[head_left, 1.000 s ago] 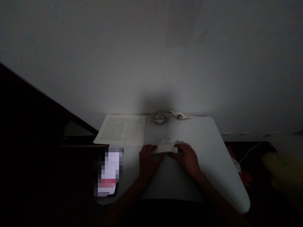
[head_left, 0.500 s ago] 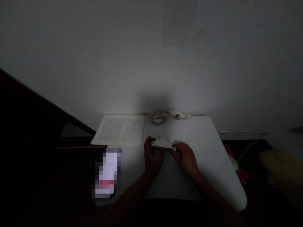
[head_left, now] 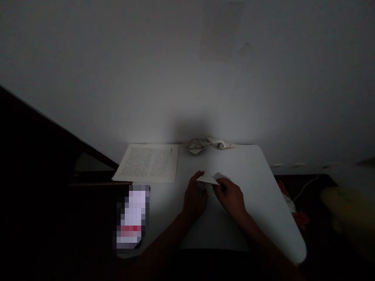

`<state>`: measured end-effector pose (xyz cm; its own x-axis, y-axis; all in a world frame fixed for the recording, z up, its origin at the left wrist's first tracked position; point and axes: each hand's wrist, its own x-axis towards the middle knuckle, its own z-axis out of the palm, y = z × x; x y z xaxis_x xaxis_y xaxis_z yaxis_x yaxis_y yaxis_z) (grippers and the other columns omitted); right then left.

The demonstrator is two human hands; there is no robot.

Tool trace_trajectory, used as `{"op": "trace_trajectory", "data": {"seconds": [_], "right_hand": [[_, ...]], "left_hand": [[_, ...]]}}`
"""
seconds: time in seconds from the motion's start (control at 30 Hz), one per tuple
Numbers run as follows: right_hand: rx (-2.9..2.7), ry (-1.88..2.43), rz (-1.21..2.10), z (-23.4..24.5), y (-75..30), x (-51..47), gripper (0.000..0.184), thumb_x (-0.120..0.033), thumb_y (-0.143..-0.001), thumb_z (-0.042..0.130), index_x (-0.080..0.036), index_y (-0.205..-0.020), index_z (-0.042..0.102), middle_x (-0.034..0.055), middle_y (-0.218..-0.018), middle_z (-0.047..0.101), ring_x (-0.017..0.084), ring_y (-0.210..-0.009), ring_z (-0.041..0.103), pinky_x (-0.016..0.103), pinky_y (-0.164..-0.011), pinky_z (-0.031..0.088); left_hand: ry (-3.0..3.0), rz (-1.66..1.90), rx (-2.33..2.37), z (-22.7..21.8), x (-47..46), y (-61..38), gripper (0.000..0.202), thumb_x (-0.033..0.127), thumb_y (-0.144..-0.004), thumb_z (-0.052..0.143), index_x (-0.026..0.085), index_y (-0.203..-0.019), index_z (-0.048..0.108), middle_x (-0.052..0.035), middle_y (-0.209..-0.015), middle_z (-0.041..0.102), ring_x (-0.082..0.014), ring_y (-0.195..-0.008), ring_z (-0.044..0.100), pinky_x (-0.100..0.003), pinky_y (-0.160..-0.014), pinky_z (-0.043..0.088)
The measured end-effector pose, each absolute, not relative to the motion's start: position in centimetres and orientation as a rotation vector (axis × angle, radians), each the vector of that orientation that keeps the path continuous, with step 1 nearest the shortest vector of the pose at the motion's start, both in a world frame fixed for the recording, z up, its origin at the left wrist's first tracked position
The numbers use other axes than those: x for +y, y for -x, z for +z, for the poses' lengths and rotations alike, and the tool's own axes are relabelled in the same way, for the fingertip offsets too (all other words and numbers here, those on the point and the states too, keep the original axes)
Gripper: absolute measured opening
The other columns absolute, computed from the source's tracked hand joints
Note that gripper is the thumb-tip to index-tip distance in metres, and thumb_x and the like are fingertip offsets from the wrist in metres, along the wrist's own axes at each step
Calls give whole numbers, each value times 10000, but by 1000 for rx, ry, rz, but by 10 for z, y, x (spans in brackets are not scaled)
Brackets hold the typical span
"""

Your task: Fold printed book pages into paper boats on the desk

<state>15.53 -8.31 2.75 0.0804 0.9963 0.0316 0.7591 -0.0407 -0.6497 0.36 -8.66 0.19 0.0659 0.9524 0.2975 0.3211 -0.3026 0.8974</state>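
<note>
Between my two hands is a folded piece of printed paper (head_left: 208,179), held above the middle of the white table (head_left: 258,187). My left hand (head_left: 195,197) grips its left side, the fingers at the upper edge and the thumb below. On the right side, my right hand (head_left: 231,195) pinches the paper with its fingers curled in. Part of the sheet is hidden behind the fingers, and dim light blurs the folds. Beyond the hands, two folded paper boats, a left one (head_left: 195,146) and a right one (head_left: 220,144), stand by the wall.
Printed sheets (head_left: 146,163) lie at the table's back left. A phone (head_left: 133,216) with a lit, pixelated screen lies at the left edge. The wall (head_left: 140,78) rises right behind the table. Past the right edge are a white cable (head_left: 307,184) and a yellowish object (head_left: 348,210).
The folded paper has been turned and tilted, so a printed lower face now shows. My left hand has shifted right, closer to my right hand.
</note>
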Motion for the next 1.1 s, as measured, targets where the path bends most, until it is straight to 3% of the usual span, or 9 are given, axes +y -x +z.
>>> {"op": "trace_trajectory", "data": {"seconds": [0.3,0.43,0.53,0.63,0.77,0.9,1.1], "right_hand": [[-1656,1737,685,29,-153,-71,246,-227,-758,505,-189,-938,668,68,-945,700,205,-826,638,320,-761,468],[-1679,1477,689,28,-158,-74,211,-170,-736,474,-190,-846,653,57,-836,672,193,-804,614,301,-730,480],[-1673,1403,654,28,-161,-79,179,-140,-721,458,-196,-752,625,43,-758,624,191,-772,593,300,-688,485],[-1659,1347,637,30,-161,-83,151,-126,-708,468,-186,-707,606,32,-728,603,174,-715,581,286,-644,481],[-1680,1285,648,35,-157,-85,138,-134,-726,485,-183,-718,614,33,-748,618,159,-690,590,262,-610,469],[-1721,1301,713,37,-153,-85,129,-154,-721,494,-192,-704,617,55,-793,657,178,-715,619,275,-627,478],[-1397,1601,615,30,-148,-88,219,-205,-645,561,-200,-861,524,60,-793,658,205,-706,614,295,-620,476]], "left_hand": [[-1941,1297,1190,3,-89,-2,649,48,-721,485,213,-1332,341,-121,-1269,491,-232,-1198,465,-449,-1009,405],[-1900,1353,1005,17,-92,6,745,152,-693,531,185,-1392,274,-161,-1383,392,-299,-1279,373,-492,-1001,385],[-1649,1396,987,30,-90,11,636,250,-761,498,188,-1376,347,-148,-1418,373,-304,-1296,359,-475,-986,393],[-1141,1333,1099,40,-80,10,417,356,-826,493,177,-1198,556,-139,-1260,545,-273,-1159,514,-409,-880,479],[-740,1079,1157,49,-67,3,409,485,-798,558,124,-947,677,-150,-1038,658,-263,-1034,593,-331,-741,512],[-599,986,1091,50,-65,-4,356,479,-754,620,135,-813,690,-113,-909,681,-218,-893,628,-304,-712,495],[-465,1089,1060,43,-73,-10,290,425,-726,661,139,-707,620,-29,-727,616,-130,-673,582,-251,-638,467]]}}
